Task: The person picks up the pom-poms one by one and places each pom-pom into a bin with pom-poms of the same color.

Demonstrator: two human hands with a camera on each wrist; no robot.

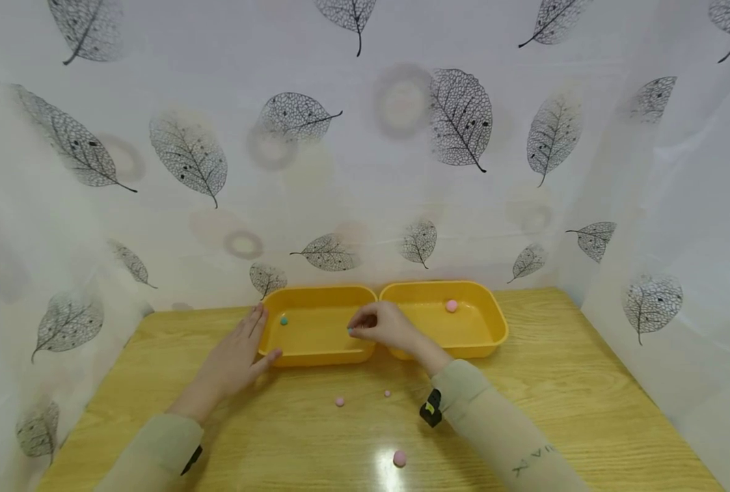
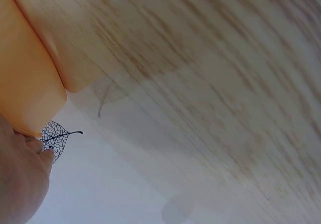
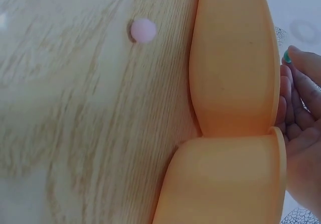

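In the head view my right hand (image 1: 385, 324) is over the right end of the left yellow tray (image 1: 325, 359). Its thumb and fingertip pinch a small teal ball (image 3: 287, 57), seen more closely in the right wrist view. My left hand (image 1: 232, 355) rests against the left end of that tray, fingers extended along the rim and thumb at the front corner. Inside the left tray lies another teal ball (image 1: 284, 320). The right yellow tray (image 1: 499, 328) stands beside it and holds a pink ball (image 1: 452, 306).
On the wooden table (image 1: 586, 396), in front of the trays, lie a pink ball (image 1: 340, 402), a tiny pink ball (image 1: 387, 393) and a larger pink ball (image 1: 399, 458) nearer the front. A leaf-patterned white curtain (image 1: 365, 171) hangs behind and at both sides.
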